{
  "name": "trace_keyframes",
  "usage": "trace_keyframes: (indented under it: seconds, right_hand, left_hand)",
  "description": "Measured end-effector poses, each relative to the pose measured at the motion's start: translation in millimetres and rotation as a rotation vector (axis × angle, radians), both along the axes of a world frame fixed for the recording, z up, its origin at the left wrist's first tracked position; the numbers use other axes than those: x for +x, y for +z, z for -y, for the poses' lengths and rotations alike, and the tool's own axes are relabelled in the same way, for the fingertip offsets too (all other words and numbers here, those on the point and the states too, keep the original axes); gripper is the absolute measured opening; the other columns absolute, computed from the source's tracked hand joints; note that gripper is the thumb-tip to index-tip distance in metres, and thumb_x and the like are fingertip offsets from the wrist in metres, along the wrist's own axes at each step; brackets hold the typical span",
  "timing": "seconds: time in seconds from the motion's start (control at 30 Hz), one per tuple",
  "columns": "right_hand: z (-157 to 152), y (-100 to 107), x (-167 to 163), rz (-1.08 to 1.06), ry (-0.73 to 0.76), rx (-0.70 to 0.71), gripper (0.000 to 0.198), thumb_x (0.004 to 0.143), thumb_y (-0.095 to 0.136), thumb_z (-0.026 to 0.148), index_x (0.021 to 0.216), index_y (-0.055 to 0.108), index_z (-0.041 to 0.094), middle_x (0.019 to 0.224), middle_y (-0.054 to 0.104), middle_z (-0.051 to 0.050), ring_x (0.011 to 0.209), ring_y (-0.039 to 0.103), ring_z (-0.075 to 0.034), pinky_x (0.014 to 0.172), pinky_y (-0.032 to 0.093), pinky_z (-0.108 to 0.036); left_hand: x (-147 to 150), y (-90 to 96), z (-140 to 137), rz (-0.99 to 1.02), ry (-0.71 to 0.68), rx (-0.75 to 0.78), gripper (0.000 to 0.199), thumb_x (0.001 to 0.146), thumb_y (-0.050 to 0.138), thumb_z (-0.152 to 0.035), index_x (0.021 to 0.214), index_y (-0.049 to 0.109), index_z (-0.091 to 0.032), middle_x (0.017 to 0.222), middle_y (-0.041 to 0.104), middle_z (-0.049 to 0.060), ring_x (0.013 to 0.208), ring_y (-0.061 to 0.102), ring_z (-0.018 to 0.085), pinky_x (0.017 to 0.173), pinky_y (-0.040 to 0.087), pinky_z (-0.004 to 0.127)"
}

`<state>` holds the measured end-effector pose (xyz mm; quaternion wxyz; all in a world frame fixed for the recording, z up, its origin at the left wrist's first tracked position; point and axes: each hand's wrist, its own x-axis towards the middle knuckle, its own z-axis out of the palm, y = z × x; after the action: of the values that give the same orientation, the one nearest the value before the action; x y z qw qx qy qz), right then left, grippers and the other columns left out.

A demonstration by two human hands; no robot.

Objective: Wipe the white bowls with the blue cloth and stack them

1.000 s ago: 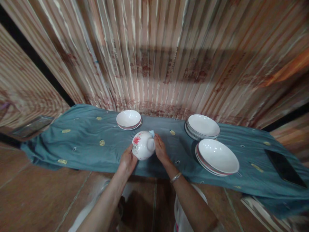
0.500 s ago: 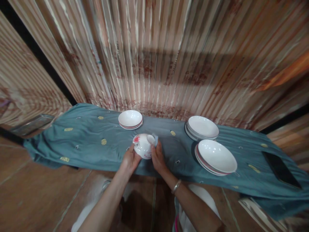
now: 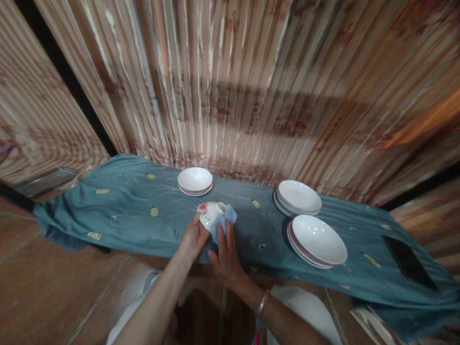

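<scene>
White bowl [image 3: 210, 214] with red flower, pale blue rag [image 3: 224, 219], teal gold-dotted cloth [image 3: 125, 215]

Home floor, corrugated metal wall [image 3: 230, 96], stacked plates [image 3: 298, 197]

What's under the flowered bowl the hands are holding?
The teal cloth lies below the flowered bowl, which the left hand grips from the near side. The right hand presses a pale blue rag against it. The bowl's underside contact is hidden.
</scene>
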<state>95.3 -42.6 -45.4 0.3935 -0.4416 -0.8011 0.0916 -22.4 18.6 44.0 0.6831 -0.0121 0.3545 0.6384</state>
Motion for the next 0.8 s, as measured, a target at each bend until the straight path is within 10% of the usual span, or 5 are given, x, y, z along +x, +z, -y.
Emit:
trace_keyframes:
  seconds: [0.3,0.57,0.8]
  right_hand:
    - [-19,28,19,0.321,0.006,0.255,0.052,0.097,0.048,0.024,0.148,0.043,0.019,0.155,0.043,-0.013,0.151,0.019,-0.032,0.116,0.030,-0.055]
    - [-34,56,31,0.299,-0.065,0.266,0.046,0.098,0.047,0.027,0.144,0.050,0.024,0.153,0.047,-0.009,0.150,0.023,-0.030,0.118,0.024,-0.054]
    - [-51,67,43,0.055,-0.082,0.080,0.046,0.103,0.032,0.030,0.146,0.048,0.022,0.154,0.044,-0.010,0.145,0.035,-0.024,0.118,0.029,-0.050]
  left_hand:
    - [15,-8.0,13,-0.232,-0.030,0.088,0.009,0.080,0.070,-0.020,0.082,0.071,-0.012,0.077,0.076,0.006,0.076,0.073,0.018,0.078,0.057,0.026]
    - [29,-15.2,18,-0.410,-0.083,0.262,0.054,0.062,0.079,-0.061,0.088,0.075,-0.014,0.094,0.078,0.010,0.106,0.068,0.027,0.098,0.047,0.036]
    - [34,-15.4,21,-0.544,-0.170,0.326,0.038,0.066,0.077,-0.053,0.077,0.074,-0.016,0.080,0.077,0.010,0.097,0.069,0.031,0.084,0.052,0.037]
